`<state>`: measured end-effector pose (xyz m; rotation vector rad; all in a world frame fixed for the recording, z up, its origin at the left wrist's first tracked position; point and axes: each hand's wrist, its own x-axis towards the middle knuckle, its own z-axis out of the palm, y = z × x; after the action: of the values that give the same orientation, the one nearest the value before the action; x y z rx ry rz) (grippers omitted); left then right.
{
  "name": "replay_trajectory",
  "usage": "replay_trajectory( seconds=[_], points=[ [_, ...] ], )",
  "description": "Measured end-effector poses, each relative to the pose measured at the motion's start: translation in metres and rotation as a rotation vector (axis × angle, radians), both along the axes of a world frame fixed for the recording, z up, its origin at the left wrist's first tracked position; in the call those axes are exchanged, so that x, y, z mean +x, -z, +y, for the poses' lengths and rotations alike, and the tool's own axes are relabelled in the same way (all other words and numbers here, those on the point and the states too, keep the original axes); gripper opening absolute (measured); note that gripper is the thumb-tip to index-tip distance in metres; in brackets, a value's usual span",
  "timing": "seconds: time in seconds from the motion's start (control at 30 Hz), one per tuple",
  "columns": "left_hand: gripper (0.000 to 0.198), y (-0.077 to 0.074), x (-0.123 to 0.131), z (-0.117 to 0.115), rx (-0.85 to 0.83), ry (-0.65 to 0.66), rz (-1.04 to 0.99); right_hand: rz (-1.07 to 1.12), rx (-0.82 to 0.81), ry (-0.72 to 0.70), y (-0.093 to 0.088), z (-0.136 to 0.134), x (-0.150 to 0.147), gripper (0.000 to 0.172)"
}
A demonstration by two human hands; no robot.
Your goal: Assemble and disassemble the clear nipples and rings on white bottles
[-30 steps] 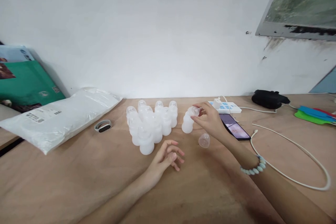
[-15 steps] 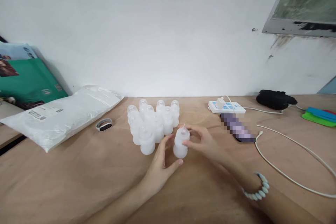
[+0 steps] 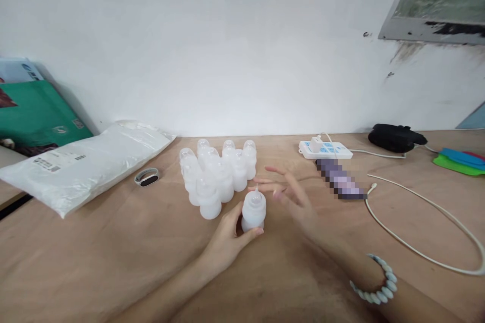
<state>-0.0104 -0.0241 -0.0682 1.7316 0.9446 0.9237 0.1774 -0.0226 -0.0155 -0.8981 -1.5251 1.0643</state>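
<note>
A small white squeeze bottle with a pointed clear tip stands upright on the table, low in the middle of the view. My left hand is wrapped round its lower part, thumb in front and fingers on the left side. Just right of the bottle is my right hand, slightly blurred, its fingers spread and holding nothing. A bead bracelet circles the right wrist. Behind and to the left, a cluster of several similar white bottles with rounded clear caps stands close together.
On the left lie a white plastic parcel and a grey wristband. To the right are a white power strip, a pixelated phone, a looped white cable, a black pouch and coloured flat pieces. A wall rises behind.
My left hand has closed round the squeeze bottle. My right hand has let go of it and opened beside it. The bottle has shifted slightly left and nearer.
</note>
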Motion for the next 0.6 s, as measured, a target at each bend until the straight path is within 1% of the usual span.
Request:
replay_trajectory(
  seconds=[0.07, 0.1, 0.13, 0.17, 0.2, 0.23, 0.27, 0.3, 0.37, 0.4, 0.43, 0.47, 0.53, 0.57, 0.6],
  points=[
    [0.033, 0.0013, -0.0004, 0.0002, -0.001, -0.014, 0.022, 0.070, -0.044, 0.260, -0.0023, 0.0031, 0.0035, 0.034],
    [0.030, 0.0015, -0.0005, 0.0002, -0.005, -0.020, 0.036, 0.083, -0.059, 0.374, -0.0031, 0.0046, 0.0053, 0.030],
    [0.028, 0.0015, -0.0004, 0.0001, -0.008, -0.023, 0.047, 0.083, -0.064, 0.452, -0.0039, 0.0059, 0.0070, 0.028],
    [0.027, 0.0012, -0.0002, -0.0001, -0.010, -0.026, 0.052, 0.075, -0.055, 0.481, -0.0045, 0.0069, 0.0085, 0.026],
    [0.027, 0.0009, 0.0000, -0.0003, -0.012, -0.025, 0.055, 0.063, -0.033, 0.459, -0.0051, 0.0075, 0.0096, 0.022],
    [0.027, 0.0005, 0.0002, -0.0005, -0.012, -0.025, 0.051, 0.053, -0.003, 0.393, -0.0056, 0.0076, 0.0103, 0.019],
    [0.028, 0.0001, 0.0003, -0.0007, -0.013, -0.023, 0.043, 0.045, 0.030, 0.287, -0.0061, 0.0074, 0.0106, 0.020],
    [0.029, -0.0001, 0.0004, -0.0010, -0.015, -0.018, 0.028, 0.029, 0.058, 0.151, -0.0065, 0.0070, 0.0107, 0.026],
    [0.032, -0.0007, 0.0003, -0.0016, -0.022, 0.012, -0.012, -0.044, 0.081, -0.140, -0.0074, 0.0056, 0.0102, 0.047],
    [0.034, -0.0010, 0.0002, -0.0019, -0.026, 0.038, -0.032, -0.090, 0.081, -0.248, -0.0078, 0.0048, 0.0100, 0.056],
    [0.034, -0.0015, 0.0001, -0.0022, -0.030, 0.067, -0.047, -0.137, 0.083, -0.313, -0.0083, 0.0041, 0.0098, 0.064],
    [0.034, -0.0020, 0.0001, -0.0024, -0.037, 0.097, -0.053, -0.180, 0.090, -0.331, -0.0089, 0.0034, 0.0096, 0.069],
    [0.033, -0.0033, 0.0005, -0.0029, -0.052, 0.141, -0.053, -0.271, 0.127, -0.267, -0.0099, 0.0021, 0.0089, 0.071],
    [0.032, -0.0039, 0.0010, -0.0034, -0.054, 0.153, -0.053, -0.330, 0.154, -0.213, -0.0100, 0.0015, 0.0080, 0.067],
    [0.031, -0.0043, 0.0016, -0.0041, -0.055, 0.158, -0.051, -0.399, 0.183, -0.162, -0.0096, 0.0010, 0.0067, 0.058]
  ],
)
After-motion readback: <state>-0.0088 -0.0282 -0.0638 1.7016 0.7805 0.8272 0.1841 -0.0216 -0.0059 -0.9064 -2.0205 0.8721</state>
